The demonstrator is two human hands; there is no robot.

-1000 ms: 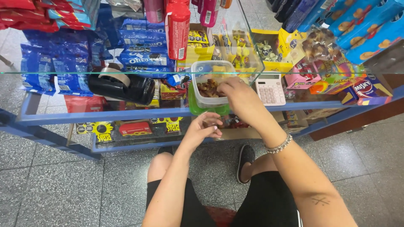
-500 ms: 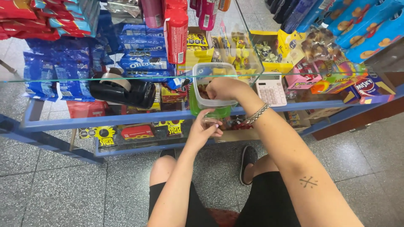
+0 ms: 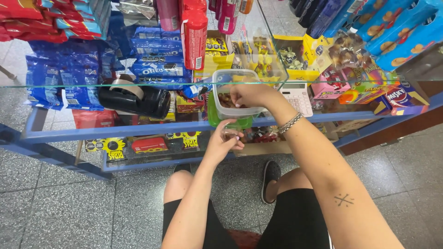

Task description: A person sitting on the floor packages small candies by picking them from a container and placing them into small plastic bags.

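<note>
Glass counter (image 3: 69, 99), grey speckled floor (image 3: 69, 207)

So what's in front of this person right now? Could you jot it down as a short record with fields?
Place: glass counter over shelves of packaged snacks
Right hand: reaching into a clear plastic tub of small brown sweets
Left hand: held below the tub, fingers curled around something small and clear
Under the tub: green lid
Nearby: black tape dispenser, white calculator

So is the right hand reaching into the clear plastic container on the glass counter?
Yes, the right hand has its fingertips inside the open clear plastic container, over the brown pieces in it, on the glass counter.
</note>
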